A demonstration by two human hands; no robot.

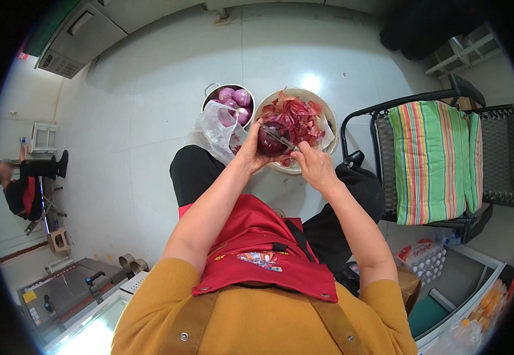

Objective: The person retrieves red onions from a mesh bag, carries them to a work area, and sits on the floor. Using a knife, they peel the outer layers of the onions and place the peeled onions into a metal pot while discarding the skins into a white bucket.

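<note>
My left hand (250, 150) cups a dark red onion (267, 143) over the near left side of a pale round basin (333, 116). In my right hand (315, 166) is a metal vegetable peeler (280, 136), its slotted end lying across the top of the onion. Loose red onion skins (297, 112) fill the basin below. Beside the basin on the left, a metal pot (206, 98) with a loop handle holds several peeled purple onions (241, 97). A translucent plastic bag (210, 128) leans against the pot, partly behind my left hand and knee.
To the right stands a black-framed folding chair (358, 108) with a striped cushion (430, 162). A seated person (24, 191) is at the far left. Metal cabinets (81, 33) line the upper left. Packed bottles (425, 262) stand at the lower right. Pale tiled floor (168, 88) surrounds the basin and pot.
</note>
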